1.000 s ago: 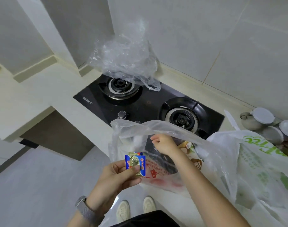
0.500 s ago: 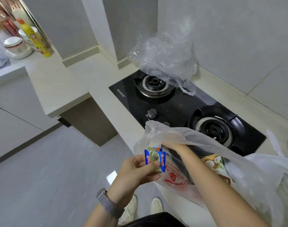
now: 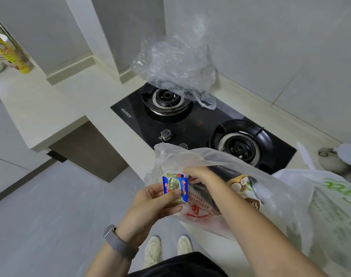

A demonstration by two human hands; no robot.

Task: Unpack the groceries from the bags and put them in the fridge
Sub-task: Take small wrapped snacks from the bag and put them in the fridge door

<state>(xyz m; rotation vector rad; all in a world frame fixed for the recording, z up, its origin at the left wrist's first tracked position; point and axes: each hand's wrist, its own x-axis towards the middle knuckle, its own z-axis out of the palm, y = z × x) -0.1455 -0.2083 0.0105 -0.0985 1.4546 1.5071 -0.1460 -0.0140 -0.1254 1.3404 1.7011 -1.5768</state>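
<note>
Translucent bag [image 3: 226, 220] with a printed carton [image 3: 243, 185]

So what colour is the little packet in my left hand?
Blue with gold foil, packet, head view.

Right hand [image 3: 198, 173] fingertips hidden behind butter packets [image 3: 175, 187], yellow bottle [image 3: 9, 54] cut by left edge

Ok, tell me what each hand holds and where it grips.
Left hand pinches small butter packets by their lower edge; right hand reaches inside the plastic bag, grip unclear.
</note>
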